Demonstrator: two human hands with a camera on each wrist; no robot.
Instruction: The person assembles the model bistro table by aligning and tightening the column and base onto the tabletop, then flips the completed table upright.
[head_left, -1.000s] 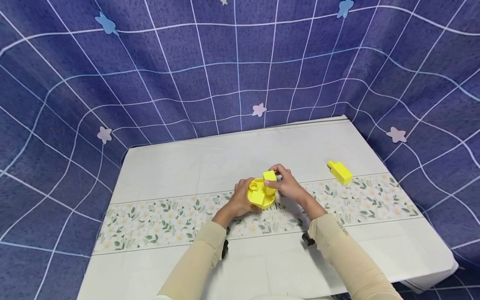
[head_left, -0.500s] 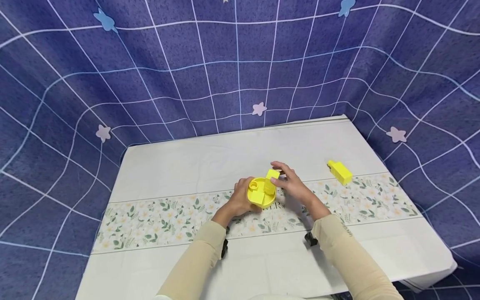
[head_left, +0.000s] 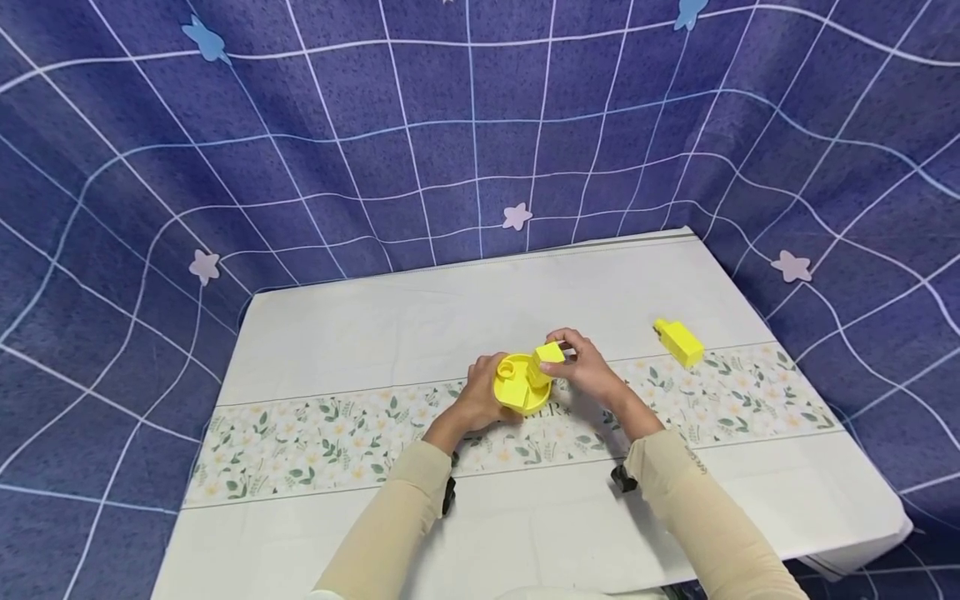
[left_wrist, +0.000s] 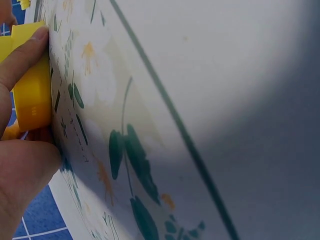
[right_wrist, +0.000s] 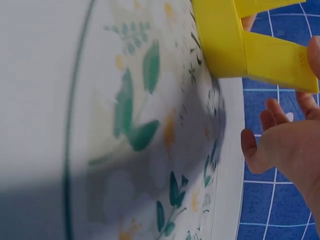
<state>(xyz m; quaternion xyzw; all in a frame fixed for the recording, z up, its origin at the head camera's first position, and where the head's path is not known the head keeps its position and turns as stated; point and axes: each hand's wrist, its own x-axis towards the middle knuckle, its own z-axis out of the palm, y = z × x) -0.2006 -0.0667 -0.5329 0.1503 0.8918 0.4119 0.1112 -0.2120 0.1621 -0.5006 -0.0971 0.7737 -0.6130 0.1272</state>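
A shallow round yellow dish (head_left: 534, 406) rests on the table, with my left hand (head_left: 480, 396) gripping its left side. In the left wrist view, a finger and the thumb lie on either side of the dish (left_wrist: 34, 95). My right hand (head_left: 588, 375) pinches the top of a tall yellow block (head_left: 549, 355), which leans to the right with its lower end inside the dish. The right wrist view has this block (right_wrist: 280, 57) slanting out beyond the rim, thumb and a fingertip at its end. Beside it in the dish are a second yellow block (head_left: 514, 392) and a small round ring (head_left: 506, 369).
A yellow bottle-shaped piece (head_left: 681, 343) with a narrow neck lies on its side at the right of the table. A white cloth (head_left: 337, 333) with a floral band covers the table. Blue gridded curtains (head_left: 450, 150) rise behind and at both sides.
The tall block has tipped further to the right, and my right hand has shifted slightly right with it. My left hand and the dish stay in place.
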